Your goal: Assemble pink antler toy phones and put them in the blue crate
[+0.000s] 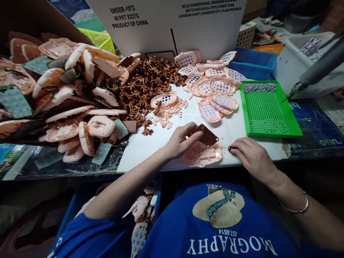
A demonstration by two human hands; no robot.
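Note:
My left hand point(183, 140) pinches a brown circuit board point(206, 135) by its left edge, tilted above a pink plastic shell point(204, 156). The shell lies with its hollow side up on the white work surface near the front edge. Between the fingertips of my right hand point(252, 157) is a small round black part point(230, 149), perhaps a speaker. Thin wires run from it toward the board. Part of the shell is hidden behind the board and my left fingers.
Pink shells with wires and boards point(100, 126) are heaped at left. Brown branching plastic pieces point(145, 86) lie behind small pink bits point(172, 113). Perforated pink covers point(211, 109) sit beside a green tray point(268, 114) of screws. A screwdriver point(303, 81) hangs at right; a blue bin point(252, 63) stands behind.

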